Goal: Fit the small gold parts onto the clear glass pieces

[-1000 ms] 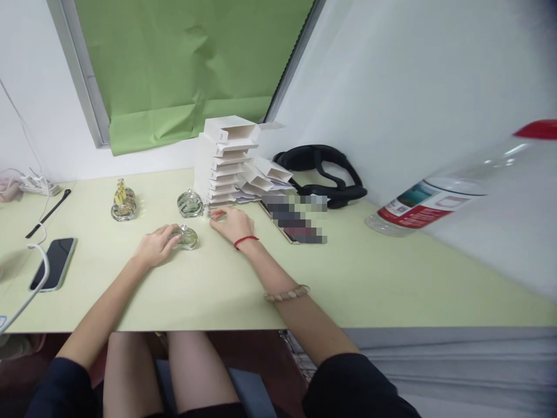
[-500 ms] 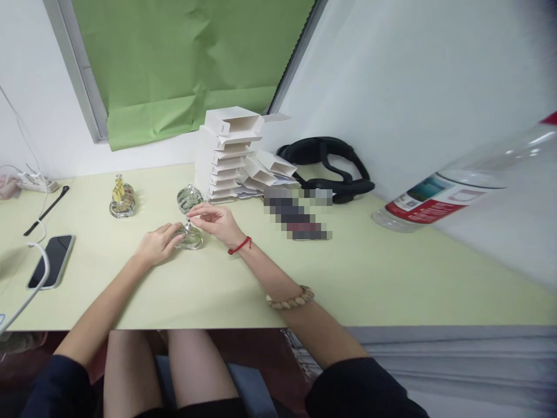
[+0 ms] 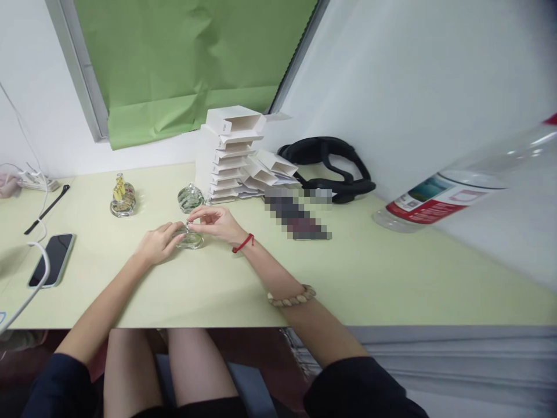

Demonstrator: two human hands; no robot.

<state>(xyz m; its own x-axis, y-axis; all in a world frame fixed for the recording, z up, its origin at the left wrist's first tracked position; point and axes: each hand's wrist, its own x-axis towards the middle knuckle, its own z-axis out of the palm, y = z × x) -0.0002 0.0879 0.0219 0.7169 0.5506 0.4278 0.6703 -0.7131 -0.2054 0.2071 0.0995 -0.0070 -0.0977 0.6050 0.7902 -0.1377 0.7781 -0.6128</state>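
A small round clear glass bottle [image 3: 190, 238] lies on the pale green desk [image 3: 348, 273]. My left hand [image 3: 159, 244] grips its left side. My right hand [image 3: 215, 220] reaches over it from the right, thumb and fingers pinched on a tiny cap or nozzle at the bottle's top. A second round glass bottle [image 3: 190, 198] stands just behind, untouched. Further left stands a third bottle [image 3: 122, 198] with a yellow-gold top.
A stack of white open cartons [image 3: 228, 154] rises behind the bottles, with a black headset [image 3: 328, 168] to its right. A phone [image 3: 52, 259] and white cable lie at the left. A large plastic water bottle [image 3: 456, 183] lies at the right.
My right hand has come from the desk beside the cartons over to the top of the bottle that my left hand holds, and now pinches there. The left hand has stayed put.
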